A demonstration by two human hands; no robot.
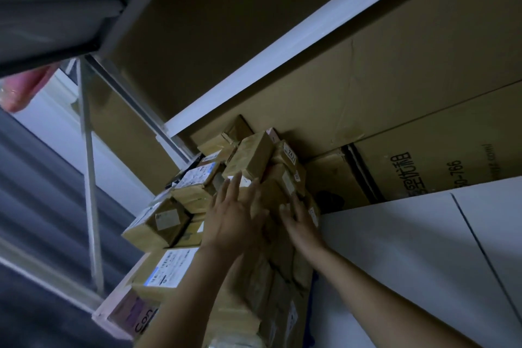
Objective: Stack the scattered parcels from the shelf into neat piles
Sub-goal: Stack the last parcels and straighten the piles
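Note:
Several small taped brown parcels (250, 155) are heaped on a shelf in the middle of the tilted head view. My left hand (236, 212) lies with straight, spread fingers flat against the parcels in the middle of the heap. My right hand (300, 222) presses with straight fingers on a parcel (275, 192) at the heap's right side, beside the white panel. More labelled parcels (166, 268) lie lower left, and one box with a grey label (162, 223) sticks out at the left edge of the heap.
Large cardboard cartons (409, 99) stand right behind the heap. A white shelf board (282, 45) runs above them and a white panel (423, 248) lies on the right. A metal rack post (90, 178) and a pink bag (25, 90) are at the left.

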